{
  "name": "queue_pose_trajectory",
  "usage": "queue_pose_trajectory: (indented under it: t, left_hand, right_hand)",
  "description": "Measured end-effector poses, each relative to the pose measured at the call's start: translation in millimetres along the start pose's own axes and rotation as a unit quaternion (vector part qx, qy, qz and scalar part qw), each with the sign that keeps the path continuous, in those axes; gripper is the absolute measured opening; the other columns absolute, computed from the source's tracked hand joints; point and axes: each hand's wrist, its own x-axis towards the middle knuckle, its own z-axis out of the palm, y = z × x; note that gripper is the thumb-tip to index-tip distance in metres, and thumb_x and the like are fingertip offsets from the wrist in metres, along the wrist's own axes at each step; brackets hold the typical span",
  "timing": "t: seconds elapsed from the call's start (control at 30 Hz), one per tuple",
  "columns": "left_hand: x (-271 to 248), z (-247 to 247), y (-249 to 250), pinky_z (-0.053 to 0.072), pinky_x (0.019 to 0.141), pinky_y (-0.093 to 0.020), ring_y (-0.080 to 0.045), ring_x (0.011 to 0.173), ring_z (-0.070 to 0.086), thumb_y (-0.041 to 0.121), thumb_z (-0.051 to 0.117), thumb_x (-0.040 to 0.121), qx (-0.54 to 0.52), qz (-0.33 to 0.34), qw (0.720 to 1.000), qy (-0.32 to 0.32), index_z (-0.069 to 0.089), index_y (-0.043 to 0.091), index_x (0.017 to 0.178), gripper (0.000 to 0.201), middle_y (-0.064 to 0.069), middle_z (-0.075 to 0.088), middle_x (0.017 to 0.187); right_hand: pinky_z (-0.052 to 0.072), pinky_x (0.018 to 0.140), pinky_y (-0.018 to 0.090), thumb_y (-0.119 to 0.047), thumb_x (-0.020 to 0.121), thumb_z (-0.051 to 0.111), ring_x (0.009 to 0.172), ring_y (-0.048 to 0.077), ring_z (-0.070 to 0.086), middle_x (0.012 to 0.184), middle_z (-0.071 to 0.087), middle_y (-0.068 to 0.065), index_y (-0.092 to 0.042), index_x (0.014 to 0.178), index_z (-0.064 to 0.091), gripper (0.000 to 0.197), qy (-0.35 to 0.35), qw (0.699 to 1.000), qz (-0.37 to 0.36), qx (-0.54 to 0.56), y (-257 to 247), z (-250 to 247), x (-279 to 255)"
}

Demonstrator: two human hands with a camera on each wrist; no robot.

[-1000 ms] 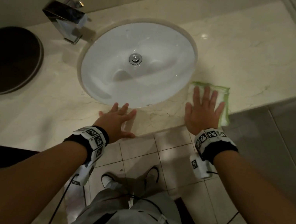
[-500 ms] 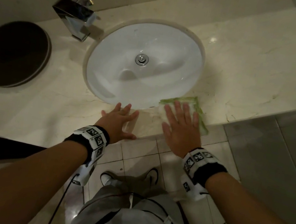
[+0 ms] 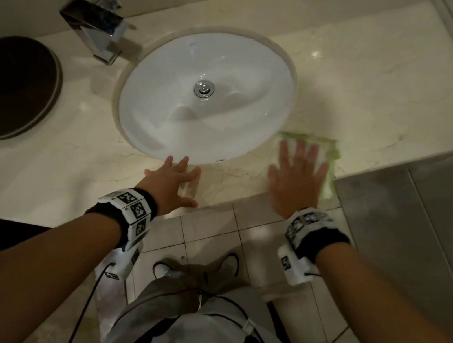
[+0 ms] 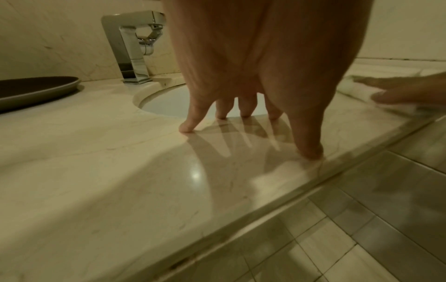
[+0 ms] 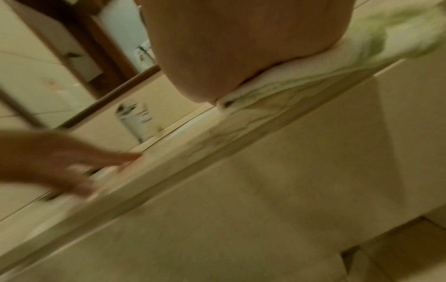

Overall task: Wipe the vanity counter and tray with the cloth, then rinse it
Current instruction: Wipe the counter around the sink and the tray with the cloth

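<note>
A white cloth with green edges (image 3: 329, 155) lies flat on the cream marble counter (image 3: 381, 86) near its front edge, right of the sink. My right hand (image 3: 295, 176) presses on it with straight, spread fingers; the cloth (image 5: 313, 63) shows under the palm in the right wrist view, blurred. My left hand (image 3: 173, 178) rests flat on the counter (image 4: 96, 171) in front of the sink, fingertips (image 4: 187, 127) touching the stone, holding nothing. A dark round tray (image 3: 4, 85) sits at the far left.
The white oval sink (image 3: 171, 97) is set into the counter between the hands and the wall. A chrome tap (image 3: 96, 29) stands behind its left side. Below the counter edge are floor tiles (image 3: 210, 228) and my shoes. A grey panel (image 3: 417, 231) lies to the right.
My right hand slid the cloth left along the front edge to the sink, then back right to where it was a second ago. The left hand stayed put.
</note>
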Motion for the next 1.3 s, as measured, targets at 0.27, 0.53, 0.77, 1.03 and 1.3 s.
queue_pose_trajectory:
  t: [0.27,0.53,0.77,1.03,1.3]
  left_hand:
    - [11.4,-21.3,33.7,0.022,0.117,-0.044,-0.020,0.147,0.019,0.058,0.052,0.090,0.029,0.053,0.997,0.054,0.032,0.036,0.148,0.064,0.010,0.022,0.159]
    - [48.9,-36.2,109.5,0.026,0.113,-0.036,-0.021,0.146,0.021,0.033,0.050,0.098,0.064,0.227,0.969,0.068,0.031,0.024,0.149,0.055,0.004,0.023,0.159]
    - [77.4,-35.5,120.5,0.029,0.115,-0.045,-0.026,0.149,0.000,0.035,0.040,0.101,0.117,0.218,0.968,-0.053,0.004,0.024,0.154,0.065,0.005,-0.013,0.162]
    - [76.4,-34.9,123.3,0.028,0.113,-0.046,-0.036,0.148,-0.003,0.039,0.046,0.099,0.128,0.233,0.961,-0.070,0.002,0.017,0.155,0.075,0.001,-0.014,0.162]
    - [81.9,-38.9,118.6,0.029,0.114,-0.042,-0.033,0.148,0.001,0.039,0.047,0.098,0.132,0.250,0.957,-0.067,0.003,0.020,0.155,0.075,0.002,-0.011,0.162]
  right_hand:
    - [0.010,0.117,0.058,-0.045,0.098,0.031,0.149,0.033,0.012,0.162,0.018,0.008,-0.027,0.153,0.026,0.059,0.013,0.996,-0.085,0.013,-16.1,14.3,-29.6]
    - [-0.002,0.117,0.053,-0.052,0.096,0.009,0.150,0.026,-0.004,0.164,-0.004,-0.002,-0.035,0.155,0.007,0.062,-0.022,0.999,-0.023,0.010,33.7,-6.0,3.1]
    - [-0.008,0.119,0.053,-0.053,0.093,0.005,0.150,0.026,-0.011,0.164,-0.010,0.002,-0.034,0.155,-0.001,0.065,-0.042,0.991,0.128,0.025,90.0,-33.0,46.0]
    - [-0.009,0.118,0.055,-0.051,0.096,0.004,0.149,0.028,-0.014,0.163,-0.010,0.005,-0.032,0.155,0.000,0.062,-0.059,0.994,0.084,0.025,17.5,-22.6,12.8]
    - [-0.009,0.118,0.052,-0.052,0.097,0.005,0.148,0.025,-0.018,0.162,-0.014,0.003,-0.031,0.155,-0.002,0.062,-0.064,0.996,0.057,-0.007,25.3,-17.4,12.1]
